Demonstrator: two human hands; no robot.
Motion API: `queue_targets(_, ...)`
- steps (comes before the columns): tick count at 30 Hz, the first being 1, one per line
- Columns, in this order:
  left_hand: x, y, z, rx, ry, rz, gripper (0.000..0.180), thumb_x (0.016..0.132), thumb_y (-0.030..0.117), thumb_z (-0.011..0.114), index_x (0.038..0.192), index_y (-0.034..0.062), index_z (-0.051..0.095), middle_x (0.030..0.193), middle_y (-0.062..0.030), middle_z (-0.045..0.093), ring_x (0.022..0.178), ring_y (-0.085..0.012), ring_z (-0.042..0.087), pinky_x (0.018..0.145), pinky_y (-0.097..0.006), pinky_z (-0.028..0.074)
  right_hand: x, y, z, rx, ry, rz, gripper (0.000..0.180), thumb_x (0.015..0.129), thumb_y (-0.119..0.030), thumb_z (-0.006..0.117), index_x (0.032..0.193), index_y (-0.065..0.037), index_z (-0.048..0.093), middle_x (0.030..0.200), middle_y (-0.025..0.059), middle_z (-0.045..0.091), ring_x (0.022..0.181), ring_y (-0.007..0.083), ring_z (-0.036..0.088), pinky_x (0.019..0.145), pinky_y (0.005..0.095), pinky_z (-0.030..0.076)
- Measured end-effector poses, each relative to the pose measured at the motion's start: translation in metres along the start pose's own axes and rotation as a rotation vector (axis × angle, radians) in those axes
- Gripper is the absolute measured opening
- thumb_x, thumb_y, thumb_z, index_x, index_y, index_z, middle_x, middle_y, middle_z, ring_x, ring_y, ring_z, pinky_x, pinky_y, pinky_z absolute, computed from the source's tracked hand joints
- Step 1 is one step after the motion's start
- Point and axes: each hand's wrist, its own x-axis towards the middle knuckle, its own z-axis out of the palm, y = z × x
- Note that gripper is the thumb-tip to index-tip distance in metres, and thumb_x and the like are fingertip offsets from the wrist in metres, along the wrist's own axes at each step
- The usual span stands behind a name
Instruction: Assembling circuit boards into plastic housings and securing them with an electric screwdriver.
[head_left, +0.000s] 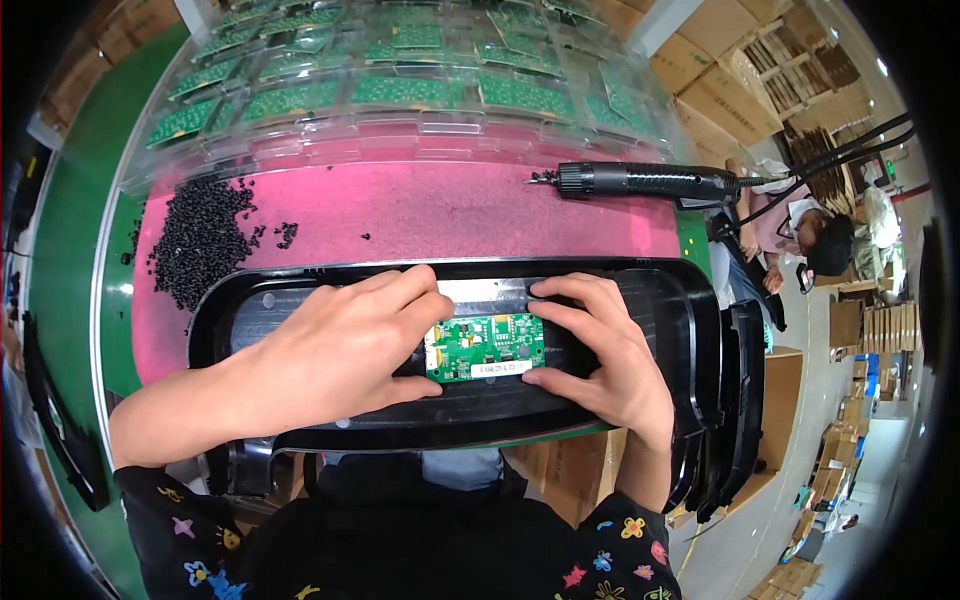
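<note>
A small green circuit board (488, 347) with a white label strip along its near edge lies over the inside of a long black plastic housing (270, 345). My left hand (375, 345) grips the board's left end, thumb at the near corner and fingers curled at the far one. At the right end, my right hand (605, 350) has its thumb on the near corner and its fingers bent over the far side. Both hands are closed on the board. Whether the board touches the housing floor is hidden from view.
A pile of small black screws (200, 235) lies on the pink mat (420, 210), left of a black electric screwdriver (640, 181). Clear trays of green boards (410, 92) are stacked behind. More black housings (742, 390) stand at the right. Another person (790, 230) sits beyond, near cardboard boxes (730, 100).
</note>
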Motion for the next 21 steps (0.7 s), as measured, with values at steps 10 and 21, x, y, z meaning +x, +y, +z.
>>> queue_targets(10,-0.010,0.007,-0.013,0.065,-0.028,0.049,0.053,0.078,0.023,0.077,0.116,-0.0038,0.051,0.106,-0.0132,0.052,0.096,-0.0317,0.063,0.066,-0.038,0.055,-0.002,-0.010,-0.004,-0.027,-0.004,0.080,0.071,0.058,-0.014,0.088,0.121,0.001,0.059,0.129,0.0169,0.056,0.120,0.0356,0.051,0.102,0.0437,0.042)
queue_targets(21,-0.033,-0.096,-0.074,0.165,0.081,-0.170,0.031,0.072,0.004,0.075,0.101,-0.0012,0.067,0.092,-0.0158,0.067,0.087,-0.0350,0.065,0.078,-0.041,0.052,-0.013,0.043,-0.112,-0.399,0.358,0.524,0.062,0.088,-0.012,0.066,0.145,-0.010,0.042,0.115,0.0079,0.053,0.094,0.0171,0.047,0.088,0.0283,0.042)
